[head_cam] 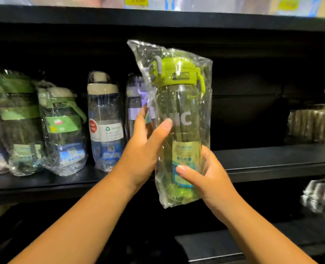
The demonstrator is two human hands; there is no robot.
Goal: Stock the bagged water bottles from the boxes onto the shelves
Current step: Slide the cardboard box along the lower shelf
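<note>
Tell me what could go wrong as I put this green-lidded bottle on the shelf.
1. The left hand and right hand hold the bottle through a loose, slick bag; it might slip in the grip.
2. Its base hangs below the shelf edge, so it could catch there unless lifted.
3. The left hand is close to the purple bottle, which might get knocked over.

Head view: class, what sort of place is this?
Probably a shop: black shelves hold bagged bottles, a yellow price tag sits above, and a green-capped bottle is held ready.
</note>
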